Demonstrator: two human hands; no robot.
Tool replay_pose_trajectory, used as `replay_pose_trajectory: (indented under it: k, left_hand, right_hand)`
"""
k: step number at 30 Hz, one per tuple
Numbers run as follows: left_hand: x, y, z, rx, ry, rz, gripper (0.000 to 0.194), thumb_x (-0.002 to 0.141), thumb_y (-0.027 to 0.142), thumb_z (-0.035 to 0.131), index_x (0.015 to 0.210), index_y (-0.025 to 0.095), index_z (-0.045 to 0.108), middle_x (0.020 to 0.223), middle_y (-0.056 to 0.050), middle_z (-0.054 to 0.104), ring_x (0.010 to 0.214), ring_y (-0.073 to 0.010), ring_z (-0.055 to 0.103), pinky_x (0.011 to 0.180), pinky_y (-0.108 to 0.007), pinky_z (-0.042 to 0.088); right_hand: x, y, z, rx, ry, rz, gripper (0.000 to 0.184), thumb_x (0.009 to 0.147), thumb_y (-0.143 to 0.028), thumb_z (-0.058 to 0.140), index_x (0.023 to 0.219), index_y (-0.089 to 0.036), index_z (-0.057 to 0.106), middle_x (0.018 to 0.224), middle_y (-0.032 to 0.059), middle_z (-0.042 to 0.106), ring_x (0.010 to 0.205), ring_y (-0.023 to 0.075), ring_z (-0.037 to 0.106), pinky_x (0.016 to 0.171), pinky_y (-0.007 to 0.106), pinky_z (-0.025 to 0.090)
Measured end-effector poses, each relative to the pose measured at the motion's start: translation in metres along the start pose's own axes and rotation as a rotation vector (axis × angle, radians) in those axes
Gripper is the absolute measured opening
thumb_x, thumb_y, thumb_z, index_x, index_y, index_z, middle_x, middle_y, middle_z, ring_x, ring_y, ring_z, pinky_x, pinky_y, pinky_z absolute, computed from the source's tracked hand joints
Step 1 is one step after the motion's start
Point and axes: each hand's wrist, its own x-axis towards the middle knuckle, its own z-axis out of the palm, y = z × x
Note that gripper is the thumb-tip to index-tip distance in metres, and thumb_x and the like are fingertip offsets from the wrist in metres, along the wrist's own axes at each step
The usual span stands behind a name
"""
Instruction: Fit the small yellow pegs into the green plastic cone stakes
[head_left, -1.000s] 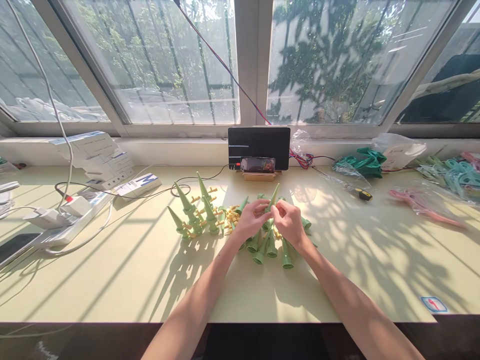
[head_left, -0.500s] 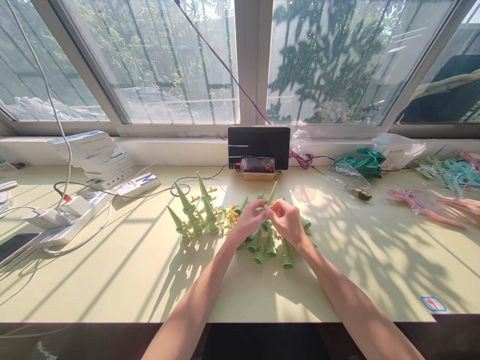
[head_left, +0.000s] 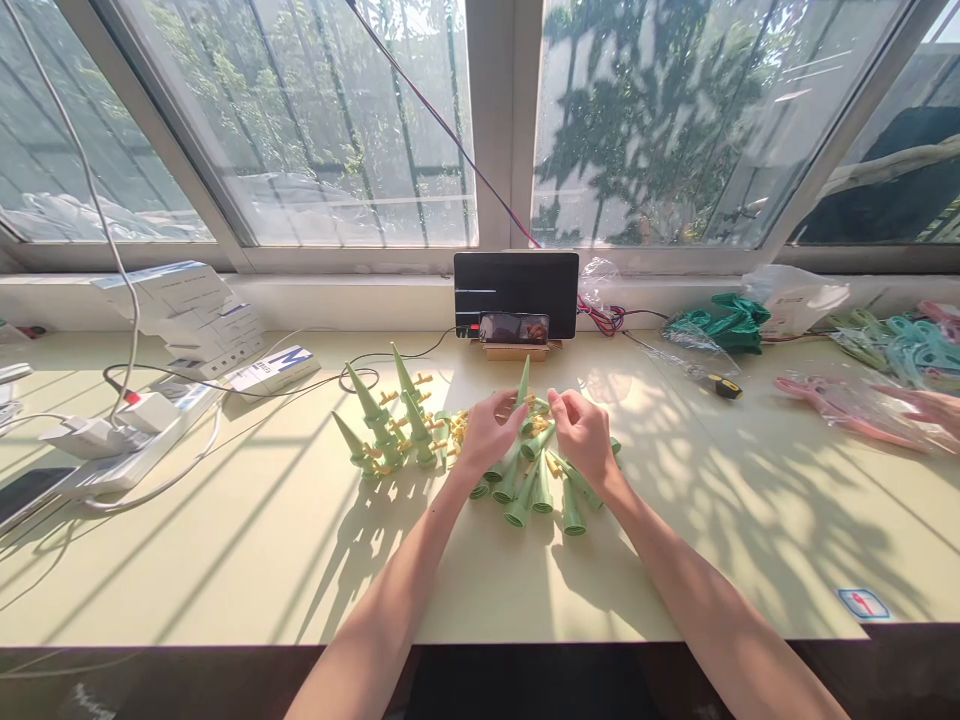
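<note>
My left hand (head_left: 489, 436) is closed around a green plastic cone-shaped spike (head_left: 523, 381), its tip pointing up. My right hand (head_left: 583, 436) is beside it, fingers curled into a pinch; whatever is between them is hidden. Small yellow tap-like pieces (head_left: 537, 424) show in the gap between the hands. Beneath both hands lies a pile of loose green spikes (head_left: 542, 495), several with their round open ends facing me. To the left, several spikes with yellow taps fitted (head_left: 382, 438) stand upright in a group.
Behind the hands a phone (head_left: 514, 328) leans before a dark tablet (head_left: 516, 290). At left are white boxes (head_left: 217, 320) and a power strip (head_left: 150, 440) with cables. Plastic bags, a yellow-black cutter (head_left: 725, 387) and another person's hand (head_left: 934, 408) are at right.
My hands have drawn apart; the right one has moved slightly right, off the spike. The spike in my left hand has shifted left and a little toward upright.
</note>
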Motion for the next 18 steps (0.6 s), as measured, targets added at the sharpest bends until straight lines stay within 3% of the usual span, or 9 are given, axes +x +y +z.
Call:
replay_pose_trajectory:
  k: [2, 5, 11, 18]
  left_hand:
    - [0.000, -0.001, -0.001, 0.177, 0.041, 0.053, 0.036, 0.084, 0.035, 0.067, 0.115, 0.018, 0.070, 0.094, -0.009, 0.076, 0.081, -0.0215, 0.070, 0.076, -0.036, 0.058]
    - [-0.002, -0.002, 0.000, 0.333, -0.005, 0.103, 0.035, 0.084, 0.030, 0.065, 0.117, 0.019, 0.069, 0.090, -0.007, 0.075, 0.078, -0.0212, 0.069, 0.078, -0.036, 0.056]
    - [-0.006, -0.002, 0.002, 0.489, -0.121, 0.169, 0.030, 0.084, 0.028, 0.061, 0.110, 0.018, 0.071, 0.097, -0.008, 0.074, 0.067, -0.0191, 0.064, 0.080, -0.037, 0.054]
    - [-0.008, -0.001, -0.001, 0.588, -0.153, 0.159, 0.034, 0.082, 0.027, 0.062, 0.114, 0.022, 0.073, 0.095, -0.008, 0.074, 0.079, -0.0246, 0.068, 0.078, -0.036, 0.053]
  right_hand:
    - [0.003, 0.002, -0.001, -0.047, 0.055, 0.008, 0.045, 0.098, -0.049, 0.044, 0.062, -0.023, 0.039, 0.050, -0.0050, 0.040, 0.051, 0.0125, 0.034, 0.054, 0.026, 0.030]
    - [0.004, 0.007, 0.000, -0.087, 0.070, 0.008, 0.042, 0.099, -0.047, 0.044, 0.063, -0.024, 0.041, 0.050, -0.0044, 0.043, 0.050, 0.0134, 0.036, 0.055, 0.027, 0.031]
    - [0.004, 0.012, 0.002, -0.097, 0.065, 0.012, 0.044, 0.100, -0.047, 0.043, 0.063, -0.024, 0.039, 0.049, -0.0043, 0.042, 0.048, 0.0142, 0.037, 0.055, 0.027, 0.031]
    - [0.005, 0.013, 0.001, -0.098, 0.050, 0.023, 0.046, 0.100, -0.049, 0.043, 0.061, -0.024, 0.042, 0.049, -0.0040, 0.040, 0.049, 0.0144, 0.035, 0.054, 0.028, 0.030]
